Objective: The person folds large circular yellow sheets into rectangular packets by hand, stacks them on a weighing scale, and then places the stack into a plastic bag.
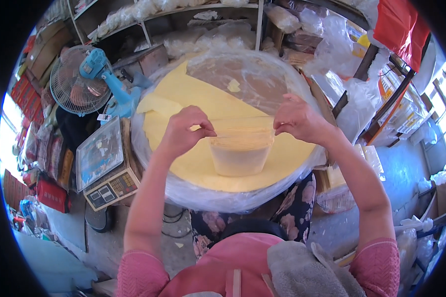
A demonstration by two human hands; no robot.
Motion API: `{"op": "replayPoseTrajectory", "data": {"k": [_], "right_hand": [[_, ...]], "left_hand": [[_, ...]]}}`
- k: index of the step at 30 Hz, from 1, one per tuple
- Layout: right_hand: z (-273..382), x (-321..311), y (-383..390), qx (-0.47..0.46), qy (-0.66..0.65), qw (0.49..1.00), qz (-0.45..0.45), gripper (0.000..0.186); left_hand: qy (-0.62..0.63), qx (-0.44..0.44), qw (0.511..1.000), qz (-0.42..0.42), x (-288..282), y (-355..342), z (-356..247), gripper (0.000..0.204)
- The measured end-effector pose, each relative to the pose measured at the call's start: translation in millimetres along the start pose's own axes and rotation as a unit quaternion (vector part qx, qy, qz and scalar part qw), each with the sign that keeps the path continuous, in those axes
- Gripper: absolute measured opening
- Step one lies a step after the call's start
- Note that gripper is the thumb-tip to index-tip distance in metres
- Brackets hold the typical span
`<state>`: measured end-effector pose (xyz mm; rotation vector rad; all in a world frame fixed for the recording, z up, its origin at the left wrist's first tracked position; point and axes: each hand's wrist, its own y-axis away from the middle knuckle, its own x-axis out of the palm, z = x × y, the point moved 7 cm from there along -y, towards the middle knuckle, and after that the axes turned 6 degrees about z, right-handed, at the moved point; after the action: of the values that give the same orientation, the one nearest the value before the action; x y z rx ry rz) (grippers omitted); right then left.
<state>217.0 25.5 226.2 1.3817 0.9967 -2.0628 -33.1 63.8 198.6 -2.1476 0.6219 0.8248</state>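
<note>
A clear plastic bag [239, 162] stands upright in the middle of the round table, with a stack of thin yellow sheets [242, 140] showing at its top. My left hand [185, 129] pinches the bag's left upper edge between thumb and fingertips. On the other side my right hand [298, 119] grips its right upper edge, a little higher. Thin clear film stretches between the two hands, above the stack. Underneath lies a large pale yellow sheet [186, 171] spread over the table, with one corner folded at the left.
Clear plastic film wraps the round table's rim [218, 198]. To the left are a blue fan [95, 67] and a weighing scale [111, 185] with a metal pan [100, 153]. Bagged goods fill the shelves [203, 39] behind. At the right stands a dark frame with a red plastic bag [402, 29].
</note>
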Motion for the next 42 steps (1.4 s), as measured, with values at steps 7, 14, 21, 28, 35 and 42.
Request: {"op": "replayPoseTrajectory", "data": {"k": [7, 14, 21, 28, 35, 42], "right_hand": [[6.0, -1.6, 9.8, -0.001, 0.03, 0.995, -0.093, 0.015], [-37.9, 29.0, 43.3, 0.228, -0.133, 0.96, -0.097, 0.022], [-44.9, 41.4, 47.4, 0.188, -0.138, 0.968, -0.092, 0.018], [-35.3, 39.1, 60.0, 0.147, -0.192, 0.958, -0.155, 0.015], [-25.5, 41.2, 53.2, 0.116, -0.131, 0.969, -0.175, 0.017], [-28.7, 49.1, 45.7, 0.11, -0.106, 0.977, -0.152, 0.017]], "left_hand": [[0.346, -0.117, 0.925, -0.1, 81.2, 43.0, 51.4, 0.087], [0.431, -0.247, 0.861, -0.105, 110.2, 50.9, 57.2, 0.071], [0.386, -0.212, 0.886, -0.143, 113.7, 51.1, 57.8, 0.056], [0.348, -0.189, 0.899, -0.188, 111.1, 52.1, 46.3, 0.056], [0.342, -0.203, 0.897, -0.192, 108.0, 57.1, 42.4, 0.055], [0.347, -0.239, 0.889, -0.177, 116.7, 56.8, 49.0, 0.055]]}}
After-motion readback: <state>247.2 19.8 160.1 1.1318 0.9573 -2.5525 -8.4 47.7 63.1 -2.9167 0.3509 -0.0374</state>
